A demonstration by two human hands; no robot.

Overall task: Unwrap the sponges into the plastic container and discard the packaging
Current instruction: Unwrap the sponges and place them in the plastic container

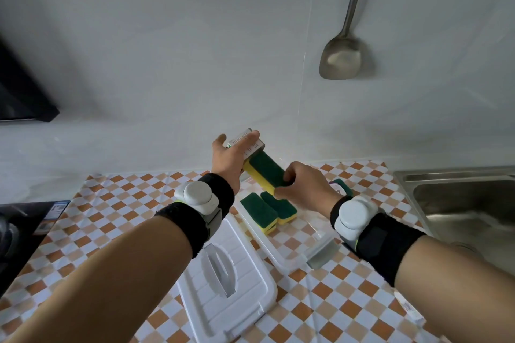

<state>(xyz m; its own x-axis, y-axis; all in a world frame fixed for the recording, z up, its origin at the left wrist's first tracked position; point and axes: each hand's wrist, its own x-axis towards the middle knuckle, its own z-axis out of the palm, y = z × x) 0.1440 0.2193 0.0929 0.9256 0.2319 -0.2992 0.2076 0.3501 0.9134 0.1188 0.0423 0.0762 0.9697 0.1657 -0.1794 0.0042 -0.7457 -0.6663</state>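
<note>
The left hand [227, 153] grips the paper packaging [246, 142] at the far end of a green-and-yellow sponge [263, 172]; the right hand [302, 184] pinches its near end, above the clear plastic container [281, 256]. Two sponges [267, 210] lie inside it on the checkered tabletop [348, 287], the white lid [225, 278] beside.

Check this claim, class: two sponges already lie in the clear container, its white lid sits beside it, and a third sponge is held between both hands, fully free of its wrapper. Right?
One thing is wrong. The third sponge is not free: the left hand grips the wrapper round its far end, while the right hand pinches the near end. The head view shows it. Two sponges lie in the container; the lid is beside it.
</note>
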